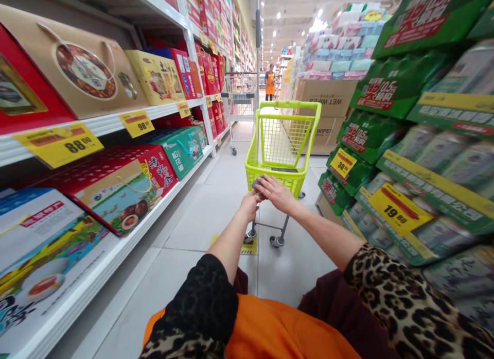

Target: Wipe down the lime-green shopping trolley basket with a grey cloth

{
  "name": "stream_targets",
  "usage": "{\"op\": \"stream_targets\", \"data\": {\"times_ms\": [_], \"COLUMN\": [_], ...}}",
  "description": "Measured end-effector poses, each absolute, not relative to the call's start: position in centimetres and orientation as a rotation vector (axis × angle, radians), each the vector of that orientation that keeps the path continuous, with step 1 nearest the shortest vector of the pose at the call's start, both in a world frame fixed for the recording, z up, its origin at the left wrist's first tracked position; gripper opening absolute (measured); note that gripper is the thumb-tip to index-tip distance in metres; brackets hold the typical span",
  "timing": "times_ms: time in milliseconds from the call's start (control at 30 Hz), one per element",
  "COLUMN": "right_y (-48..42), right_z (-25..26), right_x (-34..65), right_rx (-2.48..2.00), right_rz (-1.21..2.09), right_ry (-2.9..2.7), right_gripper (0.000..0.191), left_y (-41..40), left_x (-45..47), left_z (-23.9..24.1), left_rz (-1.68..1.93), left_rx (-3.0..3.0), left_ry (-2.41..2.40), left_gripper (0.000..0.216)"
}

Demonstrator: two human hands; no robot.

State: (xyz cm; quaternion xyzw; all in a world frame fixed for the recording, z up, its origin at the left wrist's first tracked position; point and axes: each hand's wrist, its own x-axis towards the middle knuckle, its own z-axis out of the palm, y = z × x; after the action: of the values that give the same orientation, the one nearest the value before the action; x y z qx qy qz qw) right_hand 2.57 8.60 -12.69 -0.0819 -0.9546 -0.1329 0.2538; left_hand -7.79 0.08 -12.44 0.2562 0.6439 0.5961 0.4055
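A lime-green plastic shopping cart [283, 142] stands in the aisle straight ahead of me. My left hand [250, 204] is closed on the grey handle [258, 184] at the cart's near edge. My right hand [276, 191] lies over the same handle, fingers curled round it and touching the left hand. The cart's basket looks empty apart from a dark flat base. Both forearms reach out from leopard-print sleeves over an orange apron.
White shelves on the left hold boxed gift sets [116, 191] with yellow price tags [59, 142]. On the right are stacked green packs [397, 86] and cartons. A metal cart [240, 99] and a person in orange [270, 82] stand far down the tiled aisle.
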Motion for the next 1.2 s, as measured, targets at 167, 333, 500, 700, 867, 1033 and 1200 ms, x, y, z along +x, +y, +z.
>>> {"op": "stream_targets", "data": {"times_ms": [167,333,500,700,867,1033,1200], "right_y": [10.6,11.1,10.4,10.7,11.0,10.1,9.8], "right_z": [-12.1,-16.3,-19.1,-14.0,-14.2,-19.0,-19.0], "right_x": [2.4,3.2,4.7,5.7,6.1,7.2,8.8], "right_rx": [-0.147,-0.1,-0.138,-0.21,-0.327,-0.387,-0.359], "right_rz": [-0.5,-0.563,-0.589,-0.501,-0.481,-0.465,-0.434], "right_ry": [-2.568,-2.65,-2.667,-2.504,-2.515,-2.607,-2.604], "right_gripper": [0.039,0.036,0.033,0.043,0.044,0.041,0.042], "left_y": [-0.3,-2.0,-1.9,-0.9,0.0,-0.2,-0.5], "left_x": [-9.7,-9.7,-8.4,-7.8,-6.3,-5.5,-5.6], "left_z": [-12.4,-13.6,-14.1,-13.8,-13.4,-13.5,-14.1], "left_rz": [1.406,0.521,0.107,0.093,0.153,0.144,0.126], "left_rx": [0.808,1.556,1.93,1.909,1.974,2.05,2.055], "left_ry": [1.999,2.618,2.574,2.651,2.637,2.583,2.572], "left_gripper": [0.056,0.064,0.063,0.065,0.065,0.064,0.065]}}
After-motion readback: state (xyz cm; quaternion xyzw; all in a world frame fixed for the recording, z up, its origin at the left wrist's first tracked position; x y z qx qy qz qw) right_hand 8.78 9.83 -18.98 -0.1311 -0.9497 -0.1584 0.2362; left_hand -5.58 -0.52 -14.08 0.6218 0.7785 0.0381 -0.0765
